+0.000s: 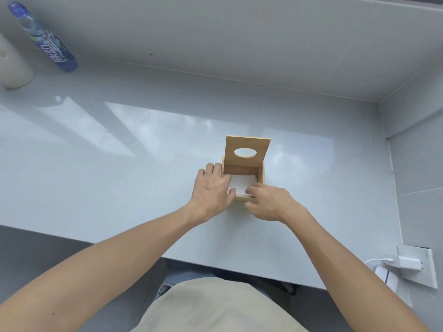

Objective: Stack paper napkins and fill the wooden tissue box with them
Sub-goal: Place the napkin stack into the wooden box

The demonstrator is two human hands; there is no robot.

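wooden tissue box (260, 180) sits mid-tabletop (119, 164), its lid (248, 150) tipped up at the far side. your left hand (212, 188) lies flat, fingers (226, 182) spread on the white napkins (242, 184) inside; your right hand (268, 200) curls loosely at the near rim, touching the stack's edge.

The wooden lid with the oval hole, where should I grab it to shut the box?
Pinch the top edge of the upright wooden lid with the oval hole, coming from above. It stands free at the back of the square wooden tissue box; that edge is clear of both hands.
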